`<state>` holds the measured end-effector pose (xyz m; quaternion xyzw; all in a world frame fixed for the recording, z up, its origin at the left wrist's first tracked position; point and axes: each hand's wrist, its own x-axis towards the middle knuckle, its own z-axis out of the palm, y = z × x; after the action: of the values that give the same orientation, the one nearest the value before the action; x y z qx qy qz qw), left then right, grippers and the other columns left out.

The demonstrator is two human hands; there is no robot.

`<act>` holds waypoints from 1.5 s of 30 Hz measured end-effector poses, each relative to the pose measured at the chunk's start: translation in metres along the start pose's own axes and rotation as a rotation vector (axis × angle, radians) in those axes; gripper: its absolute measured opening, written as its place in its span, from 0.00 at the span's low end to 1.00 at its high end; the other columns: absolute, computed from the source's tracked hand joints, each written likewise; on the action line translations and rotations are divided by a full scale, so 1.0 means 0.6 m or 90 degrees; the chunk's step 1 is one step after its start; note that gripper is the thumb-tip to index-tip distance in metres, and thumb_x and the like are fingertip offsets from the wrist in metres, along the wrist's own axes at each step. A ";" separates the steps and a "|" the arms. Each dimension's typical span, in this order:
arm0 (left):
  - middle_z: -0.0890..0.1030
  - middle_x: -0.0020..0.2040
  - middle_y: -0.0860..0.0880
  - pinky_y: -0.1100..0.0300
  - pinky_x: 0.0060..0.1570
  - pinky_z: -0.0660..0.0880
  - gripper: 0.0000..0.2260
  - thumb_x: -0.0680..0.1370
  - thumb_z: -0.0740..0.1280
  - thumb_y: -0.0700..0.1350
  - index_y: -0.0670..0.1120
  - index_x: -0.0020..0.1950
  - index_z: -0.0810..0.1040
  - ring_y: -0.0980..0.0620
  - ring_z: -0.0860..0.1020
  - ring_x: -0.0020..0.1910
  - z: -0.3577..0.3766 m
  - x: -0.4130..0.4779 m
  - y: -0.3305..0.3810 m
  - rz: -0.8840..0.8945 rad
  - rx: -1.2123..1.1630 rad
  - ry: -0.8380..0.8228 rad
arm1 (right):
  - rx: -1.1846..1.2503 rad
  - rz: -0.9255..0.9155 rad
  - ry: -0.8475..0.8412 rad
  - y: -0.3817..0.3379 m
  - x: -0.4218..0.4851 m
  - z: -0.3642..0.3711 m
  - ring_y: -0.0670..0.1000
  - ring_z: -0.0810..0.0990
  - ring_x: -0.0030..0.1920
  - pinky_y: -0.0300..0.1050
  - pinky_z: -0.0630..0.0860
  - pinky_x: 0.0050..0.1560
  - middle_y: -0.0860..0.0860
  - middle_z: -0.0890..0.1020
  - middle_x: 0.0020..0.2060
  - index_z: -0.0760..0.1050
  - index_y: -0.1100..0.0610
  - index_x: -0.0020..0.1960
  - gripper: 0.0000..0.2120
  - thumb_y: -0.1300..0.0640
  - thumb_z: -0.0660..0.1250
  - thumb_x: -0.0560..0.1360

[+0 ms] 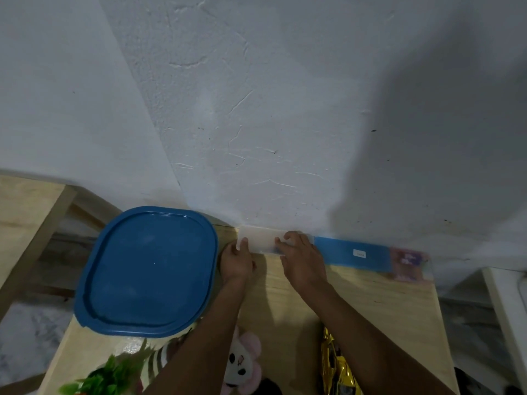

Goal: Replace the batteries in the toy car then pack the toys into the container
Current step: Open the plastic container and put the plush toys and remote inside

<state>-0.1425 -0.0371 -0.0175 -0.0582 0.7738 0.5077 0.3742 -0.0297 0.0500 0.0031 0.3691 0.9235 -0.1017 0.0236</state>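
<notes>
Dim indoor light, cool cast. Brightest patch is at the centre of the plaster wall (228, 115). A broad dark shadow covers its right part and a paler shade its left. On the wooden table (370, 295) a soft shadow lies just right of the left forearm, so the source sits leftward. Faint sheen on the blue lid (148, 266). Motion smear on the pink packet (409, 263). Left hand (236, 260) and right hand (302, 260) are soft where they grip the translucent box (262, 240), which is washed pale. Table edges splay from wide-angle distortion. Bottom edge is out of focus.
</notes>
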 end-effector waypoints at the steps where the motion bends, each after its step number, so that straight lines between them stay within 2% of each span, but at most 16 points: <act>1: 0.83 0.51 0.39 0.57 0.43 0.71 0.19 0.81 0.62 0.55 0.39 0.57 0.79 0.40 0.81 0.52 0.000 0.001 -0.001 0.001 -0.001 0.002 | 0.003 -0.002 -0.004 0.000 0.000 0.000 0.54 0.76 0.62 0.50 0.77 0.57 0.53 0.79 0.61 0.80 0.52 0.62 0.24 0.61 0.78 0.67; 4: 0.82 0.53 0.38 0.56 0.44 0.74 0.20 0.82 0.60 0.55 0.39 0.59 0.78 0.41 0.81 0.52 -0.001 -0.001 -0.001 -0.012 0.000 -0.002 | 0.031 -0.023 -0.014 0.004 -0.004 -0.008 0.53 0.72 0.66 0.49 0.72 0.62 0.51 0.75 0.65 0.76 0.52 0.67 0.22 0.60 0.71 0.73; 7: 0.79 0.62 0.40 0.48 0.56 0.78 0.25 0.81 0.60 0.57 0.40 0.69 0.71 0.40 0.79 0.58 0.000 -0.018 0.016 -0.019 0.004 0.011 | 0.099 -0.008 -0.026 0.008 -0.013 -0.026 0.50 0.71 0.65 0.46 0.70 0.63 0.48 0.74 0.64 0.74 0.50 0.68 0.20 0.55 0.67 0.76; 10: 0.74 0.61 0.51 0.56 0.54 0.73 0.23 0.82 0.62 0.54 0.44 0.72 0.66 0.50 0.76 0.55 -0.008 -0.079 0.027 0.052 -0.027 0.001 | 0.192 0.016 0.014 0.006 -0.038 -0.044 0.49 0.75 0.59 0.44 0.74 0.60 0.47 0.76 0.60 0.77 0.52 0.65 0.17 0.55 0.67 0.76; 14: 0.81 0.50 0.48 0.57 0.45 0.79 0.08 0.81 0.65 0.51 0.52 0.59 0.77 0.56 0.80 0.42 -0.046 -0.142 0.024 0.178 0.001 -0.074 | 0.326 0.061 0.059 0.008 -0.087 -0.056 0.48 0.75 0.59 0.38 0.70 0.55 0.47 0.77 0.58 0.78 0.52 0.62 0.14 0.56 0.66 0.77; 15: 0.82 0.47 0.48 0.60 0.41 0.79 0.05 0.81 0.64 0.48 0.53 0.56 0.79 0.57 0.80 0.38 -0.060 -0.153 0.029 0.208 0.001 -0.086 | 0.348 0.060 0.061 0.006 -0.100 -0.058 0.48 0.75 0.60 0.38 0.70 0.55 0.48 0.77 0.58 0.78 0.52 0.62 0.14 0.56 0.66 0.77; 17: 0.82 0.41 0.48 0.65 0.35 0.76 0.07 0.82 0.64 0.45 0.47 0.56 0.81 0.60 0.79 0.32 -0.096 -0.177 0.046 0.276 0.015 -0.078 | 0.384 0.059 0.054 -0.003 -0.123 -0.063 0.48 0.74 0.60 0.38 0.69 0.54 0.47 0.77 0.58 0.78 0.51 0.61 0.12 0.55 0.66 0.78; 19: 0.82 0.39 0.50 0.67 0.36 0.76 0.07 0.82 0.64 0.43 0.45 0.54 0.81 0.61 0.79 0.33 -0.141 -0.198 0.062 0.364 0.035 -0.023 | 0.412 0.044 0.049 -0.017 -0.140 -0.064 0.48 0.74 0.60 0.39 0.69 0.54 0.47 0.77 0.58 0.79 0.50 0.60 0.12 0.55 0.66 0.78; 22: 0.82 0.44 0.50 0.62 0.43 0.77 0.06 0.82 0.64 0.44 0.49 0.56 0.80 0.56 0.81 0.42 -0.221 -0.207 0.066 0.456 0.059 0.111 | 0.435 -0.010 0.049 -0.052 -0.156 -0.069 0.49 0.75 0.60 0.43 0.72 0.56 0.46 0.78 0.57 0.79 0.49 0.59 0.11 0.55 0.65 0.78; 25: 0.81 0.50 0.50 0.61 0.46 0.75 0.11 0.81 0.64 0.49 0.48 0.61 0.79 0.53 0.79 0.49 -0.311 -0.190 0.048 0.405 0.040 0.277 | 0.430 -0.066 0.047 -0.098 -0.168 -0.076 0.49 0.76 0.58 0.44 0.74 0.54 0.46 0.78 0.56 0.79 0.49 0.59 0.11 0.55 0.65 0.78; 28: 0.78 0.59 0.46 0.52 0.54 0.78 0.19 0.80 0.64 0.53 0.48 0.69 0.73 0.48 0.78 0.58 -0.396 -0.150 0.023 0.281 0.015 0.324 | 0.387 -0.138 0.049 -0.153 -0.175 -0.091 0.49 0.75 0.58 0.44 0.74 0.54 0.48 0.78 0.56 0.78 0.51 0.61 0.13 0.55 0.64 0.78; 32: 0.74 0.68 0.43 0.51 0.59 0.73 0.22 0.82 0.62 0.51 0.42 0.74 0.69 0.43 0.74 0.66 -0.461 -0.096 -0.003 0.115 0.015 0.205 | 0.298 -0.225 -0.006 -0.242 -0.169 -0.095 0.47 0.72 0.62 0.44 0.72 0.61 0.47 0.75 0.60 0.75 0.50 0.66 0.16 0.50 0.61 0.79; 36: 0.75 0.67 0.45 0.46 0.65 0.72 0.18 0.83 0.60 0.50 0.44 0.71 0.73 0.44 0.74 0.65 -0.491 -0.054 -0.021 0.075 0.015 0.057 | 0.216 -0.253 -0.080 -0.338 -0.152 -0.082 0.50 0.66 0.68 0.46 0.67 0.66 0.49 0.69 0.68 0.69 0.51 0.71 0.22 0.46 0.60 0.79; 38: 0.78 0.64 0.43 0.44 0.64 0.75 0.15 0.83 0.61 0.49 0.45 0.66 0.77 0.44 0.77 0.61 -0.499 -0.034 -0.025 0.072 -0.014 0.016 | 0.185 -0.248 -0.125 -0.380 -0.143 -0.073 0.52 0.60 0.73 0.49 0.63 0.71 0.52 0.64 0.73 0.65 0.51 0.74 0.25 0.45 0.60 0.79; 41: 0.82 0.57 0.43 0.50 0.57 0.78 0.09 0.82 0.65 0.47 0.45 0.57 0.82 0.46 0.80 0.55 -0.499 -0.027 -0.024 0.061 -0.043 -0.023 | 0.126 -0.244 -0.190 -0.431 -0.129 -0.055 0.56 0.49 0.78 0.55 0.54 0.75 0.55 0.54 0.77 0.57 0.52 0.77 0.29 0.44 0.59 0.79; 45: 0.83 0.52 0.46 0.56 0.51 0.80 0.07 0.81 0.66 0.46 0.47 0.52 0.83 0.48 0.81 0.53 -0.486 -0.027 -0.028 0.092 -0.047 -0.058 | 0.063 -0.186 -0.244 -0.471 -0.115 -0.028 0.61 0.46 0.78 0.65 0.51 0.74 0.58 0.51 0.78 0.51 0.53 0.78 0.34 0.41 0.59 0.78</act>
<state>-0.2746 -0.2918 0.0398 0.0074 0.7388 0.5639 0.3688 -0.1732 -0.1928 0.0757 0.2063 0.9396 -0.2173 0.1656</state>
